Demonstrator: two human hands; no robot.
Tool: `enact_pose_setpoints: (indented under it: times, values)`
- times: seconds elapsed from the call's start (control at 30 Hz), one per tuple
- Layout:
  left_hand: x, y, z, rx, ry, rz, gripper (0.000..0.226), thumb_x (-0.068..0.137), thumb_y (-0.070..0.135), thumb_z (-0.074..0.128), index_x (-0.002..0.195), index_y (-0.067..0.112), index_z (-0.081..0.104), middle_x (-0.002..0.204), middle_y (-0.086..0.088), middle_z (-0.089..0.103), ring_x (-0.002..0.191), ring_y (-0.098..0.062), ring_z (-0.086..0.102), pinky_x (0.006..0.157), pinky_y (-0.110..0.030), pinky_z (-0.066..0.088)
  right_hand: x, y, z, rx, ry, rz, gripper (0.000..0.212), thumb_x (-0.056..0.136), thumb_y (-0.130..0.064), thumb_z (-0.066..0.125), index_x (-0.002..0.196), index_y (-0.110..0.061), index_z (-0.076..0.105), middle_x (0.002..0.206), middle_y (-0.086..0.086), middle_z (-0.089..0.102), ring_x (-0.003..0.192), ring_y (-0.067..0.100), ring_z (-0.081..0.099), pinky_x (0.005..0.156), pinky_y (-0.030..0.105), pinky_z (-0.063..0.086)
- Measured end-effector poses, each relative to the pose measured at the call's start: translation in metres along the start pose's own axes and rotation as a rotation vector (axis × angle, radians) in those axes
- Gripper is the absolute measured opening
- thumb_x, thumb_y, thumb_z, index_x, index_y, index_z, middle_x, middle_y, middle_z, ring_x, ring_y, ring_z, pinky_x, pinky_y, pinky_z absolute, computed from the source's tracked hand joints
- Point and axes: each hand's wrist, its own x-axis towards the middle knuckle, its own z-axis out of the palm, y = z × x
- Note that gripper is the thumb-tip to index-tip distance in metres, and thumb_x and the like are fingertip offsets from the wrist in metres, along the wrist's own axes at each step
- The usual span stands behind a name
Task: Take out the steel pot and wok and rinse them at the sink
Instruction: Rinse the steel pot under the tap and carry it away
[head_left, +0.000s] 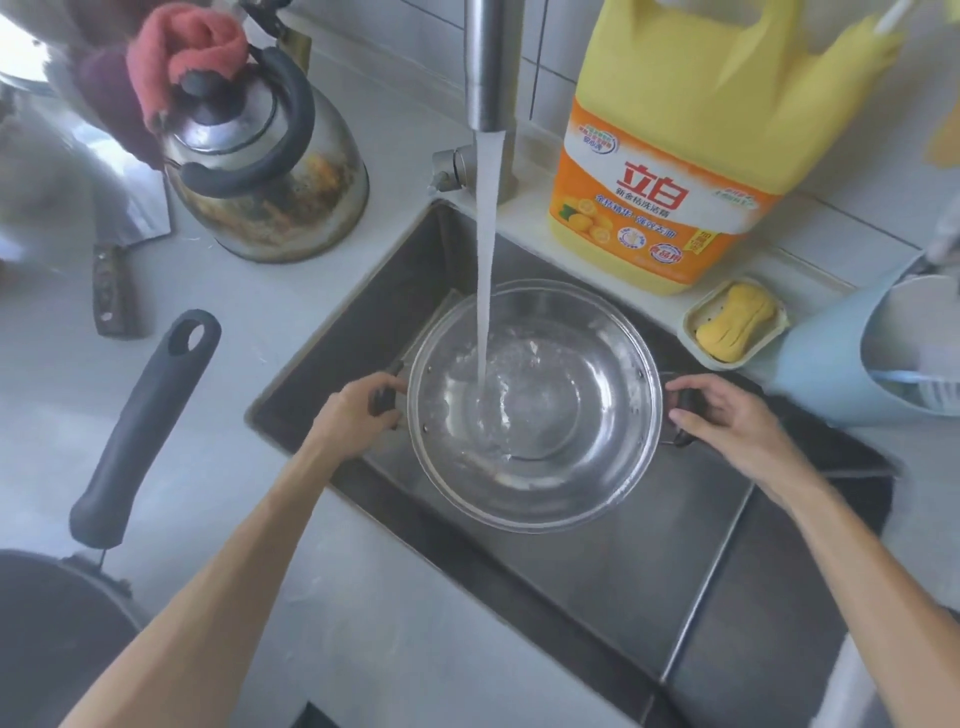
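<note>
1. Steel pot (535, 410): round, shiny, shallow water inside; centre of frame, held in the dark metal sink (649, 571).
2. Faucet (488, 62) stream lands inside the pot, left of centre.
3. Left hand (358, 410) fingers curled round the black left handle; right hand (727, 410) grips the right handle.
4. Wok (57, 623): dark, long black handle, lower left on the pale counter (249, 291).
5. Tarnished kettle (265, 171) upper left; yellow plastic detergent jug (691, 156) upper right.

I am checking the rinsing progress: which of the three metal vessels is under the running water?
The steel pot in the sink, held by both hands. The wok and the kettle stand dry on the counter.
</note>
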Motion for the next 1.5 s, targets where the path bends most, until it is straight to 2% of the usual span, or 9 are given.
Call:
enact_pose_setpoints:
  times: [0.1, 0.23, 0.37, 0.7, 0.93, 1.13, 1.23, 1.37, 1.5]
  values:
    - [-0.006, 0.013, -0.020, 0.022, 0.166, 0.075, 0.035, 0.083, 0.017, 0.061, 0.112, 0.036, 0.065, 0.079, 0.001, 0.060, 0.078, -0.021, 0.057, 0.073, -0.027, 0.040, -0.003, 0.011, 0.009, 0.023, 0.040, 0.018, 0.021, 0.084, -0.004, 0.066, 0.098, -0.018, 0.061, 0.098, -0.014, 0.062, 0.079, -0.023, 0.058, 0.072, -0.004, 0.040]
    - [-0.012, 0.028, -0.042, -0.008, 0.271, 0.202, 0.036, 0.087, 0.020, 0.055, 0.108, 0.048, 0.062, 0.064, 0.010, 0.050, 0.061, -0.010, 0.050, 0.070, -0.029, 0.040, -0.008, 0.027, 0.030, 0.094, 0.034, 0.102, 0.017, 0.086, -0.003, 0.063, 0.092, -0.018, 0.057, 0.091, -0.009, 0.064, 0.076, -0.006, 0.062, 0.064, 0.002, 0.045]
    - [-0.025, 0.034, -0.054, -0.092, 0.334, 0.273, 0.036, 0.085, 0.026, 0.056, 0.093, 0.061, 0.055, 0.077, -0.013, 0.059, 0.071, -0.023, 0.059, 0.071, -0.029, 0.043, -0.019, 0.031, 0.044, 0.126, -0.019, 0.144, 0.022, 0.090, -0.001, 0.056, 0.107, -0.014, 0.057, 0.096, -0.005, 0.064, 0.070, -0.016, 0.062, 0.060, 0.004, 0.047]
    - [-0.037, 0.014, -0.039, 0.165, 0.018, 0.176, 0.014, 0.081, 0.043, 0.065, 0.091, 0.049, 0.056, 0.075, 0.007, 0.062, 0.073, -0.017, 0.060, 0.077, -0.038, 0.050, -0.044, 0.002, 0.007, -0.003, 0.070, 0.074, 0.026, 0.087, -0.010, 0.063, 0.109, -0.025, 0.065, 0.101, -0.020, 0.060, 0.081, -0.032, 0.051, 0.068, -0.004, 0.039]
    - [-0.045, 0.025, -0.036, 0.019, 0.084, 0.226, 0.029, 0.080, 0.029, 0.070, 0.090, 0.052, 0.056, 0.068, 0.007, 0.058, 0.071, -0.018, 0.058, 0.074, -0.035, 0.045, -0.049, -0.013, -0.009, 0.030, 0.139, -0.020, 0.024, 0.079, -0.010, 0.071, 0.083, -0.033, 0.064, 0.091, 0.002, 0.065, 0.083, 0.019, 0.061, 0.083, 0.028, 0.048]
    - [-0.052, 0.029, -0.064, -0.150, 0.206, 0.375, 0.026, 0.083, 0.014, 0.068, 0.098, 0.035, 0.065, 0.070, 0.027, 0.060, 0.066, 0.005, 0.056, 0.073, -0.013, 0.044, -0.045, -0.008, 0.013, 0.087, 0.090, 0.047, 0.023, 0.068, -0.028, 0.076, 0.088, -0.027, 0.064, 0.101, 0.003, 0.069, 0.085, 0.003, 0.066, 0.076, 0.007, 0.049]
    - [-0.057, 0.035, -0.076, -0.195, 0.243, 0.406, 0.029, 0.081, 0.015, 0.068, 0.094, 0.041, 0.066, 0.072, 0.017, 0.061, 0.068, -0.003, 0.055, 0.073, -0.013, 0.043, -0.041, 0.000, 0.023, 0.022, -0.002, 0.092, 0.025, 0.081, 0.002, 0.067, 0.103, -0.009, 0.059, 0.101, 0.000, 0.067, 0.079, -0.010, 0.065, 0.069, 0.002, 0.046]
    - [-0.062, 0.046, -0.083, -0.153, 0.266, 0.427, 0.030, 0.079, 0.017, 0.065, 0.093, 0.044, 0.065, 0.076, -0.008, 0.064, 0.071, -0.018, 0.056, 0.072, -0.011, 0.041, -0.040, 0.003, 0.030, -0.025, -0.052, 0.125, 0.029, 0.083, 0.003, 0.065, 0.108, -0.010, 0.057, 0.090, -0.017, 0.059, 0.070, -0.020, 0.059, 0.063, -0.002, 0.043]
    - [-0.063, 0.044, -0.082, -0.112, 0.256, 0.337, 0.025, 0.078, 0.027, 0.061, 0.088, 0.050, 0.063, 0.077, -0.015, 0.063, 0.073, -0.030, 0.060, 0.075, -0.033, 0.052, -0.040, -0.005, 0.022, -0.055, -0.038, 0.108, 0.032, 0.084, -0.001, 0.065, 0.108, -0.020, 0.060, 0.095, -0.016, 0.062, 0.072, -0.020, 0.061, 0.065, -0.002, 0.043]
